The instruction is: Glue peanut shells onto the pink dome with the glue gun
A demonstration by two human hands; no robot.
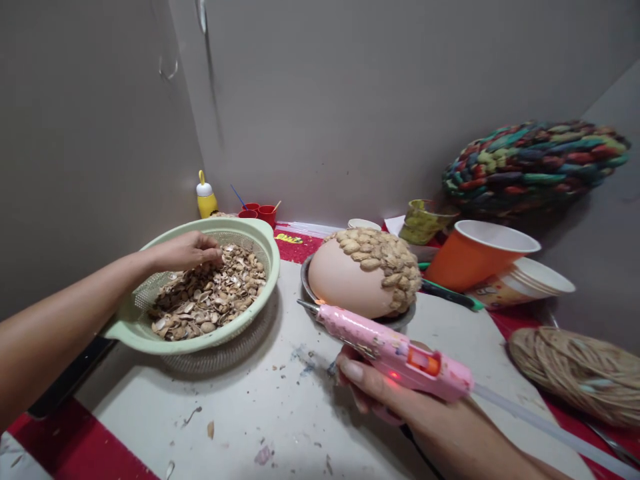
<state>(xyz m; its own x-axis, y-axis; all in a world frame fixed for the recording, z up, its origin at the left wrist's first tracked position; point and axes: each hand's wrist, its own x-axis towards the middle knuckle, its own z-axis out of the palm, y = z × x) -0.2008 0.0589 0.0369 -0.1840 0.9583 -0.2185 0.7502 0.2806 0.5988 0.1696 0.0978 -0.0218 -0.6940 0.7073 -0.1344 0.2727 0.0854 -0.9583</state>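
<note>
Pink glue gun (395, 357) lit, shells (210, 297) heaped

Single head view — looks forward-down, close over table (280, 393) — faces wall corner.

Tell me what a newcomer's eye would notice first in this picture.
A pink glue gun in the right hand points at a peach round form partly covered with nut shells, at the centre. At left, the left hand reaches into a green colander of loose shells.

Plain grey walls (375, 100) are seen behind a white-topped table (260, 407) and to its left, meeting in a corner; a metal hook (167, 67) is fixed above the table's left side.
</note>
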